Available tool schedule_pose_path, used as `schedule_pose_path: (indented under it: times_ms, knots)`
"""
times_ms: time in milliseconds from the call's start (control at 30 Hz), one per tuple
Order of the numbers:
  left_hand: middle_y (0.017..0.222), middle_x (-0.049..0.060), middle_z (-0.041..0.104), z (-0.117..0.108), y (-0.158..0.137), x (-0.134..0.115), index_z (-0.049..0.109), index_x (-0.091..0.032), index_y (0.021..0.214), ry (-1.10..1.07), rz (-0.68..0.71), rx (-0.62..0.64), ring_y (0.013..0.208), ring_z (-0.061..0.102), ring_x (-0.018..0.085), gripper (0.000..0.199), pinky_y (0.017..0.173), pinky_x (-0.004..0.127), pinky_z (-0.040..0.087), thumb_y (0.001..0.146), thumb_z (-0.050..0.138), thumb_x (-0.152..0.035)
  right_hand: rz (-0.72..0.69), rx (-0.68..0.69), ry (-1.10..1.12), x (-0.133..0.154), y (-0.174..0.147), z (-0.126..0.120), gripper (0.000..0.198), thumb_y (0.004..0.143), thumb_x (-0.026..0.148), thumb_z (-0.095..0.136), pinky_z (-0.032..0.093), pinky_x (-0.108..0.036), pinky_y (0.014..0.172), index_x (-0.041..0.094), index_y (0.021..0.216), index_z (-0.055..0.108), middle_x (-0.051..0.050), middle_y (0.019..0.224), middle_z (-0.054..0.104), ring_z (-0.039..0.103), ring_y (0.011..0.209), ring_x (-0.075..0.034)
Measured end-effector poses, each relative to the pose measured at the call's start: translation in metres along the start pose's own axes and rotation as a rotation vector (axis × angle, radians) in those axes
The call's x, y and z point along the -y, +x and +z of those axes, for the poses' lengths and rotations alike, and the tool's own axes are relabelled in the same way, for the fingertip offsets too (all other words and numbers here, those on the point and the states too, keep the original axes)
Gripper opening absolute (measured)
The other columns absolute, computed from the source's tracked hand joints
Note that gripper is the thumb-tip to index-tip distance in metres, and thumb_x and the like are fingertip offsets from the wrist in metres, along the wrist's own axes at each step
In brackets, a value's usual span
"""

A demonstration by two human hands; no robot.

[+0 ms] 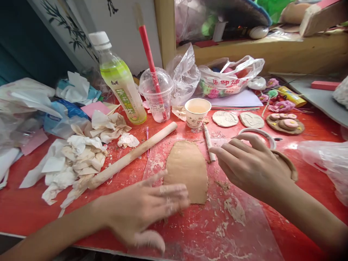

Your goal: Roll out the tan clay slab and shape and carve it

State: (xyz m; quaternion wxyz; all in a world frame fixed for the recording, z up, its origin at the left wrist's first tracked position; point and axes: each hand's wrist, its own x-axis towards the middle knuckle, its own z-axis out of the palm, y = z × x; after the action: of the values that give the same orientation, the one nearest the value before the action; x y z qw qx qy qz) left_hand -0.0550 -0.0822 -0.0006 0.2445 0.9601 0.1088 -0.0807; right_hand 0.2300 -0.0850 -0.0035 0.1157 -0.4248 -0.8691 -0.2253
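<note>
- Hands apart: the left hand (pixel 146 206), blurred, has its fingers spread over the lower left part of a brown clay slab (pixel 187 166); whether it touches cannot be told.
- Right hand (pixel 250 166), fingers bent, is beside the lower end of a thin mottled stick (pixel 208 143); I cannot tell if it grips anything.
- Clay slab lies flat on a clear plastic sheet (pixel 244 239) over the red table (pixel 16 206), between the hands.
- Wooden rolling pin (pixel 136 152) slants left of the slab, its near end by crumpled tissues (pixel 78 156).
- Paper cup (pixel 198 112) of cloudy liquid stands beyond the slab.
- Two pale clay discs (pixel 225 119) lie right of the cup, near a decorated clay disc (pixel 288 124).
- Brown clay coil (pixel 289 165) curves out behind the right hand.
</note>
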Motion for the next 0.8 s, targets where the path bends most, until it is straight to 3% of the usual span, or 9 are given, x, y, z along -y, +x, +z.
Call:
schedule_pose_path:
  times_ms: [67, 200, 267, 333, 433, 533, 700, 800]
  knots:
    - [0.144, 0.000, 0.029, 0.000, 0.000, -0.002, 0.000, -0.026, 0.143, 0.015, 0.053, -0.038, 0.137, 0.021, 0.018, 0.072, 0.115, 0.036, -0.002, 0.089, 0.037, -0.054, -0.017, -0.047, 0.014, 0.002, 0.001, -0.002, 0.016, 0.083, 0.013, 0.047, 0.034, -0.033, 0.083, 0.018, 0.088, 0.061, 0.001, 0.067, 0.059, 0.053, 0.067, -0.015]
    - [0.148, 0.003, 0.017, 0.002, -0.002, 0.011, -0.009, -0.028, 0.142, 0.145, -0.224, -0.249, 0.139, 0.013, 0.023, 0.066, 0.112, 0.046, -0.007, 0.093, 0.030, -0.048, -0.027, -0.129, 0.035, 0.003, 0.002, -0.005, 0.016, 0.082, 0.012, 0.050, 0.036, -0.032, 0.083, 0.016, 0.094, 0.060, -0.001, 0.070, 0.063, 0.055, 0.068, -0.015]
    - [0.150, 0.003, 0.011, 0.003, -0.002, 0.017, -0.006, -0.028, 0.143, 0.087, -0.380, -0.276, 0.139, 0.008, 0.025, 0.063, 0.112, 0.050, -0.002, 0.093, 0.030, -0.045, -0.025, -0.146, 0.042, 0.002, 0.002, -0.005, 0.016, 0.082, 0.012, 0.050, 0.036, -0.032, 0.082, 0.016, 0.095, 0.060, -0.001, 0.069, 0.064, 0.056, 0.067, -0.015]
    - [0.150, 0.001, 0.011, 0.002, -0.002, 0.017, 0.000, -0.030, 0.143, -0.123, -0.447, -0.260, 0.139, 0.008, 0.023, 0.059, 0.113, 0.047, 0.011, 0.094, 0.031, -0.042, -0.024, -0.153, 0.042, 0.002, 0.002, -0.004, 0.015, 0.082, 0.012, 0.051, 0.037, -0.032, 0.081, 0.015, 0.093, 0.060, -0.001, 0.069, 0.064, 0.056, 0.066, -0.014]
    - [0.148, -0.001, 0.022, -0.002, -0.003, 0.011, 0.000, -0.032, 0.143, -0.559, -0.373, -0.272, 0.138, 0.016, 0.018, 0.057, 0.111, 0.041, 0.025, 0.094, 0.030, -0.035, -0.027, -0.149, 0.034, 0.003, 0.002, -0.003, 0.014, 0.083, 0.013, 0.050, 0.037, -0.032, 0.080, 0.015, 0.092, 0.061, 0.001, 0.066, 0.062, 0.056, 0.064, -0.014]
    - [0.146, -0.001, 0.028, -0.007, -0.004, 0.006, 0.001, -0.032, 0.142, -0.804, -0.298, -0.347, 0.137, 0.019, 0.016, 0.060, 0.110, 0.040, 0.028, 0.091, 0.031, -0.027, -0.029, -0.142, 0.034, 0.003, 0.002, -0.002, 0.015, 0.082, 0.012, 0.050, 0.037, -0.033, 0.080, 0.015, 0.091, 0.062, 0.001, 0.065, 0.061, 0.056, 0.064, -0.014]
    - [0.151, -0.001, 0.010, -0.012, -0.001, 0.004, -0.010, -0.034, 0.141, -0.820, -0.334, -0.455, 0.134, 0.027, 0.021, 0.068, 0.102, 0.041, 0.040, 0.089, 0.034, -0.031, -0.032, -0.123, 0.038, 0.003, 0.001, 0.000, 0.014, 0.083, 0.012, 0.050, 0.037, -0.033, 0.081, 0.015, 0.091, 0.061, 0.001, 0.065, 0.060, 0.056, 0.064, -0.014]
    - [0.149, 0.001, 0.019, -0.018, -0.002, 0.002, -0.008, -0.033, 0.142, -0.702, -0.327, -0.383, 0.132, 0.033, 0.019, 0.064, 0.102, 0.037, 0.040, 0.093, 0.033, -0.031, -0.042, -0.117, 0.052, 0.004, 0.001, 0.001, 0.014, 0.082, 0.012, 0.050, 0.037, -0.032, 0.081, 0.016, 0.091, 0.061, 0.002, 0.065, 0.059, 0.056, 0.065, -0.014]
